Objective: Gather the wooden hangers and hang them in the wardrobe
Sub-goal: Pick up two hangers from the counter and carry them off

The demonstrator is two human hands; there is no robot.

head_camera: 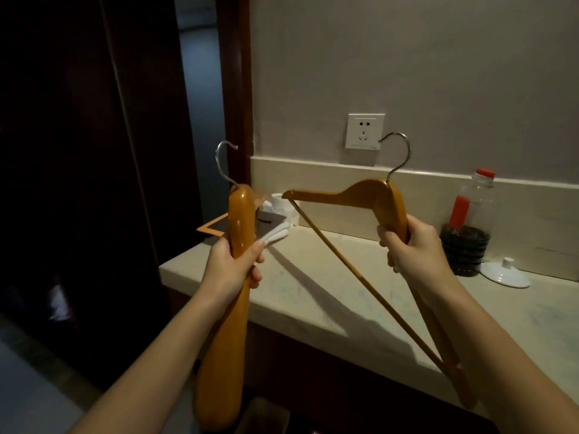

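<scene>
Left hand (233,264): we grip the edge-on hanger (239,220) by its shoulder.
Right hand (410,242): we clutch the second hanger (372,195).
Handling: we judge both stiff, light, glossy; firm wraps suit.

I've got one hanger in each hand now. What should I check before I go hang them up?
1. Left hand grips the edge-on orange wooden hanger: ok.
2. Right hand grips the orange wooden hanger with a bar: ok.
3. The two hangers apart, not tangled: ok.
4. Clear plastic bottle with red cap on the pale stone counter out of the hangers' way: ok.
5. Wardrobe rail has room: cannot tell, not in view.
</scene>
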